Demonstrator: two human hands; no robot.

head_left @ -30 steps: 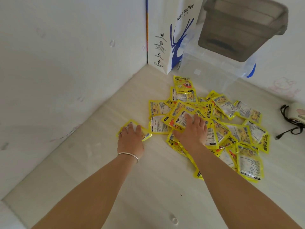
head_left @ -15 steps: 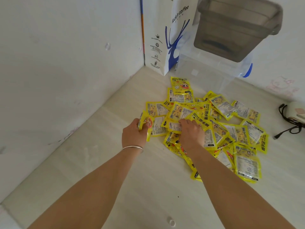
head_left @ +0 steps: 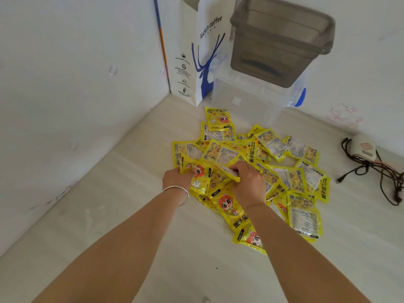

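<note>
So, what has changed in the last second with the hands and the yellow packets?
The left hand gripped the lone hand warmer packet it was pressing and carried it right to the pile. The right hand, flat on the pile before, now pinches a second packet. The pile, paper bag and cable stayed.

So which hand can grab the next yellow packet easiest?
Probably the right hand: it sits over the pile of hand warmer packets, with many lying just beside it. The left hand is at the pile's left edge. Each holds one packet.
</note>
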